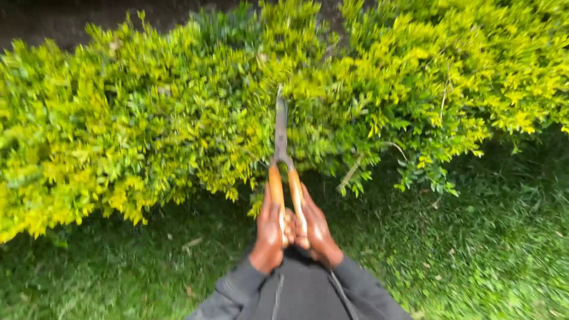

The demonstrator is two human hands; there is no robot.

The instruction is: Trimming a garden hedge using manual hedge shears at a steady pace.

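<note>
The hedge shears (281, 160) pointed straight away from the person, their dark metal blades closed together and laid into the yellow-green hedge (178, 118), with the tips buried among the leaves. The two orange wooden handles ran back almost parallel, nearly touching. The left hand (268, 234) was wrapped shut around the left handle, and the right hand (315, 228) was wrapped shut around the right handle; the fingers of both hands met between the grips.

The shears looked stiff and fairly heavy toward the blade end, so they probably wanted a firm hold far back on each handle, where the wood gave a dry, secure grip; the blades themselves were not a place to hold. The hedge twigs looked thin and springy and would likely yield easily.

Grey sleeves (361, 290) covered both forearms. Below the hedge lay dark green grass (492, 249) with a few dropped leaves.

The whole view was smeared by motion, so the pivot bolt and the blade edges were hard to make out. The blade tips were hidden in foliage, and the hedge ran off both sides of the view.
</note>
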